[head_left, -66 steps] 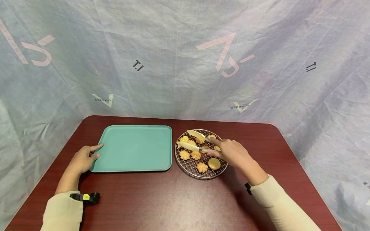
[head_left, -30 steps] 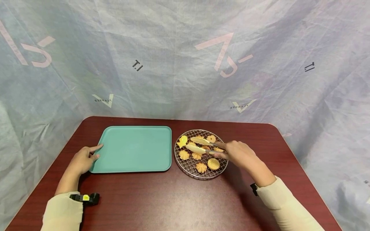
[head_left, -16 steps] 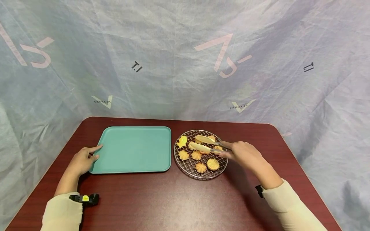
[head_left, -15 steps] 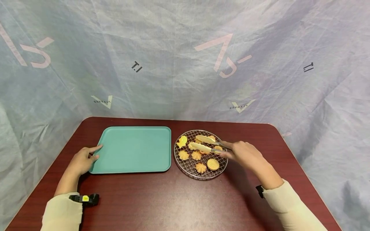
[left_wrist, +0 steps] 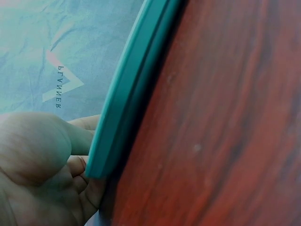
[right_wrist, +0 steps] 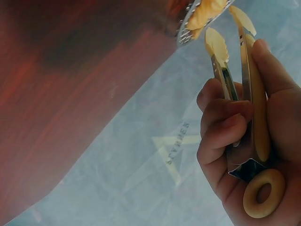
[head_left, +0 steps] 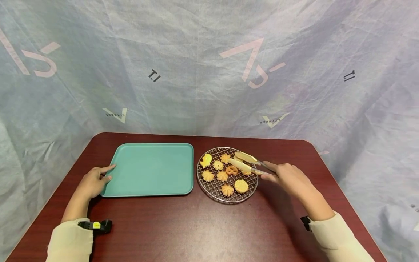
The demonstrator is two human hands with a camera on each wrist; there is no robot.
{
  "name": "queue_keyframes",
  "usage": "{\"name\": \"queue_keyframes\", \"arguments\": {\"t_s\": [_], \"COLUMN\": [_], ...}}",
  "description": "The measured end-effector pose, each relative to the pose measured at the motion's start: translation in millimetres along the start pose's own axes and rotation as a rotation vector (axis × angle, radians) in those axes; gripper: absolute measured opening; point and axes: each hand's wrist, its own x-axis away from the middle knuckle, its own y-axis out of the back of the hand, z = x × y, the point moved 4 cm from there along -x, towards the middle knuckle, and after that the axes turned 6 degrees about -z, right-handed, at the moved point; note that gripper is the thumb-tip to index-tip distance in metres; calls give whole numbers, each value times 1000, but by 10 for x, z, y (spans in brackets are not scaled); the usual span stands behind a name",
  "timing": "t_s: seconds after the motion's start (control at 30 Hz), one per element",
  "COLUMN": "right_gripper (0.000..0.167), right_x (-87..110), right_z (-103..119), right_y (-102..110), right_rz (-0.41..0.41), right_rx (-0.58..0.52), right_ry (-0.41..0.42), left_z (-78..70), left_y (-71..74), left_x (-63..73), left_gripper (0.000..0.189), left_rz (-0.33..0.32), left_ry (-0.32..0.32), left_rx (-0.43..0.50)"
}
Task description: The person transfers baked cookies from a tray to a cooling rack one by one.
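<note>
My left hand (head_left: 92, 182) holds the left edge of a teal rectangular tray (head_left: 150, 169), with the index finger and thumb at its rim. In the left wrist view, curled fingers meet the tray's corner (left_wrist: 106, 141). My right hand (head_left: 291, 178) grips tongs (head_left: 240, 165) with cream tips and metal arms. The tips are spread apart over the right back part of a round wire rack (head_left: 215, 186), near cookies they partly hide. The right wrist view shows the fingers wrapped round the tongs (right_wrist: 257, 103), a ring at their end.
Several cookies lie on the rack: a yellow fish-shaped one (head_left: 206, 160), a pretzel-shaped one (head_left: 231, 170), a round one (head_left: 241, 186) and flower-shaped ones (head_left: 227, 190). A dark red table (head_left: 183, 225) carries everything. Grey cloth (head_left: 183, 91) hangs behind.
My right hand has drawn the tongs rightward across the rack, uncovering the fish-shaped and pretzel-shaped cookies. The left hand and the tray have stayed put.
</note>
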Motion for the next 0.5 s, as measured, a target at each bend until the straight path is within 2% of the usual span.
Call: {"name": "queue_keyframes", "arguments": {"t_s": [0.1,0.3,0.5], "right_gripper": [71,60,57], "right_x": [53,160,223], "right_z": [-73,-193,-270], "right_y": [-3,7,13], "right_rz": [-8,-37,-72], "right_rx": [-11,-29,-25], "right_ry": [-21,-33,-33], "left_z": [-6,-18,-22], "left_y": [6,15,17], "left_x": [4,13,16], "left_gripper": [49,49,49], "left_rz": [1,0,-3], "left_ry": [3,3,3], "left_rx": [-4,-3,-2]}}
